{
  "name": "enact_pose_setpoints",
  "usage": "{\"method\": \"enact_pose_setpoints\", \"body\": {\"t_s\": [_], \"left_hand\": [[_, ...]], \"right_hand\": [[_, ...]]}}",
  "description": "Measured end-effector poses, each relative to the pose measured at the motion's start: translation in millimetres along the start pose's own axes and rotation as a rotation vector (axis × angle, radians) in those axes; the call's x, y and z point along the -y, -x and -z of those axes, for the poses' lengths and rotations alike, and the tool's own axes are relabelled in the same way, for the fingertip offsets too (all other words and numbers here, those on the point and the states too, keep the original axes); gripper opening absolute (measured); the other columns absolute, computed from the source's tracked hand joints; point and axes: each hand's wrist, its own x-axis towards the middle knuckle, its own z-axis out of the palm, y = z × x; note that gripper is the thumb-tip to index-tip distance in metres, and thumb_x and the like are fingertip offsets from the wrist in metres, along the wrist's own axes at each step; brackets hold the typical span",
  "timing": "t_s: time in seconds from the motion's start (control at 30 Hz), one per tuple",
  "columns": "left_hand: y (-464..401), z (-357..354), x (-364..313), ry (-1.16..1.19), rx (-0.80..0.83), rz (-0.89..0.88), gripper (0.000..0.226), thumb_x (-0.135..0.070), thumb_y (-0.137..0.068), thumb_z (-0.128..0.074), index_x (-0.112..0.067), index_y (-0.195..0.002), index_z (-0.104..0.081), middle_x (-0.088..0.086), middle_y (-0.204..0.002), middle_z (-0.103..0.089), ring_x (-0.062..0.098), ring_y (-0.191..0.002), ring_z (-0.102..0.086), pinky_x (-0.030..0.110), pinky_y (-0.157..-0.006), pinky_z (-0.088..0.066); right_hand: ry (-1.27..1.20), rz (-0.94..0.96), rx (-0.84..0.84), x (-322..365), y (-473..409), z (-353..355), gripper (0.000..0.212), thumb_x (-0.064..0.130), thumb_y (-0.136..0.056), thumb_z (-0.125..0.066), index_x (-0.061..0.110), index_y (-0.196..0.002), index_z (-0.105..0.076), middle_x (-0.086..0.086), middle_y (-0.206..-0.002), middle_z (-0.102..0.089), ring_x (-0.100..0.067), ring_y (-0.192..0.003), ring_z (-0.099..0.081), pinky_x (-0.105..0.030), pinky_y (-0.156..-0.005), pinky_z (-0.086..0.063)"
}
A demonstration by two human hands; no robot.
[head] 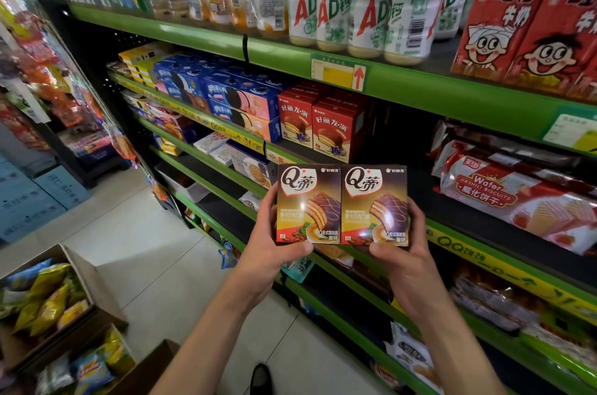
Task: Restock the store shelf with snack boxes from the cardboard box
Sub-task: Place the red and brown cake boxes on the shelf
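Note:
Two brown Q-cake snack boxes are held side by side, upright, in front of the green store shelf (342, 149). My left hand (271, 242) grips the left snack box (308, 204) from its left side, thumb under the bottom edge. My right hand (403, 249) grips the right snack box (374, 205) from its right side. Just behind them, two red pie boxes (323, 126) stand on the shelf with a dark gap (400, 142) to their right. A cardboard box (80, 268) with yellow and blue snack bags sits on the floor at lower left.
Blue cookie boxes (235, 97) fill the shelf left of the red boxes. Wafer packs (517, 197) lie on the right. Milk bottles (352, 6) and red milk cartons (529, 29) stand on the shelf above. Lower shelves hold mixed snacks. My shoe (260, 378) is on the tiled floor.

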Motion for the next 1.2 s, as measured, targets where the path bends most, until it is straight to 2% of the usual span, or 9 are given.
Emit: {"method": "enact_pose_setpoints", "body": {"t_s": [0.27,0.4,0.57,0.73,0.87,0.97,1.07,1.13,1.2], "left_hand": [[-2.2,-0.7,2.8,0.013,0.005,0.0,0.099,-0.011,-0.063,-0.093,-0.048,-0.139,-0.04,-0.002,-0.133,-0.058,0.025,-0.122,-0.06,0.034,-0.086,-0.056],[-3.7,-0.9,3.8,0.03,-0.017,0.02,0.096,-0.012,-0.064,-0.093,-0.051,-0.136,-0.042,-0.002,-0.133,-0.058,0.025,-0.122,-0.06,0.034,-0.085,-0.056],[-5.7,-0.9,5.6,0.044,-0.065,0.058,0.093,-0.02,-0.063,-0.093,-0.053,-0.135,-0.043,-0.001,-0.132,-0.059,0.025,-0.121,-0.061,0.037,-0.085,-0.057],[-5.8,-2.4,1.5,0.116,-0.136,0.104,0.099,-0.032,-0.058,-0.094,-0.037,-0.141,-0.04,0.008,-0.13,-0.062,0.029,-0.114,-0.065,0.045,-0.088,-0.056],[-3.1,2.6,-1.4,0.369,-0.086,0.063,0.086,-0.023,-0.066,-0.087,-0.018,-0.141,-0.045,0.017,-0.124,-0.064,0.034,-0.111,-0.064,0.05,-0.089,-0.054],[-2.4,1.9,-2.2,0.434,-0.009,0.088,0.078,-0.023,-0.072,-0.083,-0.016,-0.141,-0.047,0.019,-0.124,-0.064,0.034,-0.11,-0.064,0.047,-0.088,-0.054],[-4.6,-9.5,-0.7,0.305,-0.022,0.162,0.087,-0.041,-0.066,-0.089,-0.016,-0.138,-0.047,0.015,-0.121,-0.068,0.03,-0.108,-0.067,0.038,-0.082,-0.057],[-9.0,-14.8,-0.5,0.233,-0.019,0.172,0.089,-0.049,-0.064,-0.088,-0.016,-0.135,-0.048,0.013,-0.121,-0.069,0.029,-0.11,-0.067,0.036,-0.084,-0.056],[-17.1,-17.4,-2.9,0.203,0.002,0.155,0.078,-0.054,-0.066,-0.086,-0.02,-0.13,-0.056,0.012,-0.122,-0.068,0.028,-0.112,-0.066,0.035,-0.085,-0.056]], "right_hand": [[0.001,-0.022,-0.026,-4.0,-2.9,1.9,0.097,0.015,-0.047,-0.09,0.058,-0.124,-0.05,0.0,-0.116,-0.07,-0.03,-0.108,-0.068,-0.034,-0.078,-0.058],[0.003,-0.027,-0.034,-4.6,-5.0,-0.2,0.098,0.027,-0.046,-0.097,0.056,-0.127,-0.049,0.0,-0.119,-0.069,-0.028,-0.11,-0.068,-0.036,-0.081,-0.058],[0.027,-0.043,-0.042,-4.3,-8.9,-1.5,0.08,0.032,-0.057,-0.092,0.06,-0.121,-0.051,0.002,-0.118,-0.07,-0.026,-0.109,-0.068,-0.032,-0.079,-0.058],[0.06,-0.045,-0.091,-5.4,-8.8,-5.4,0.087,0.036,-0.051,-0.096,0.06,-0.121,-0.051,0.004,-0.119,-0.069,-0.025,-0.111,-0.067,-0.038,-0.084,-0.058],[0.194,0.016,-0.215,-3.2,-8.4,-10.6,0.092,0.02,-0.063,-0.084,0.063,-0.13,-0.04,0.011,-0.13,-0.054,-0.019,-0.116,-0.059,-0.05,-0.099,-0.048],[0.266,0.055,-0.208,1.1,-7.8,-14.5,0.099,0.019,-0.065,-0.084,0.067,-0.134,-0.032,0.021,-0.135,-0.047,-0.011,-0.121,-0.053,-0.047,-0.101,-0.043],[0.272,0.061,-0.126,4.9,-9.0,-20.4,0.105,0.032,-0.052,-0.091,0.067,-0.133,-0.035,0.022,-0.127,-0.059,-0.006,-0.115,-0.061,-0.036,-0.088,-0.053],[0.279,0.069,-0.092,8.7,-12.2,-20.1,0.093,0.026,-0.056,-0.085,0.065,-0.129,-0.04,0.021,-0.122,-0.064,-0.002,-0.11,-0.064,-0.031,-0.083,-0.054],[0.293,0.068,-0.064,17.5,-16.5,-15.9,0.083,0.021,-0.062,-0.08,0.058,-0.128,-0.045,0.016,-0.118,-0.067,-0.005,-0.109,-0.065,-0.035,-0.087,-0.051]]}}
